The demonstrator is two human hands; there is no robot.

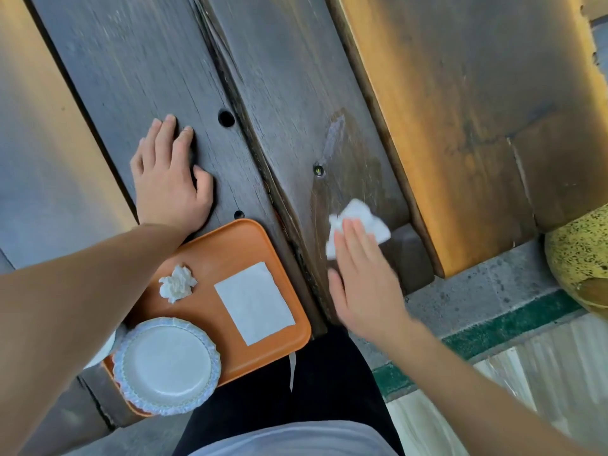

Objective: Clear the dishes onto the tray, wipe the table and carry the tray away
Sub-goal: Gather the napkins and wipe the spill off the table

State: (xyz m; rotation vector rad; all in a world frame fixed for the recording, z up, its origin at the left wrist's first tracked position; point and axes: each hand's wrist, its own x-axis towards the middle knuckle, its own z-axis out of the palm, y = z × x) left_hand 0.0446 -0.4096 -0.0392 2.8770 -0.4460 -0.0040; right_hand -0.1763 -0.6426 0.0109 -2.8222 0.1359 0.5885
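Fingers straight: right hand (363, 274) pressing tissue (358, 225) on table (296, 93); left hand (169, 179) flat on table. Tray (230, 245) at near edge: plate (166, 365), napkin (255, 302), crumpled wad (177, 284)

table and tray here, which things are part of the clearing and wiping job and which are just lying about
Part of the job:
orange tray
paper plate on the tray
crumpled napkin on the tray
flat napkin on the tray
white tissue under the right hand
wooden table

Just there:
yellow speckled object
green floor stripe
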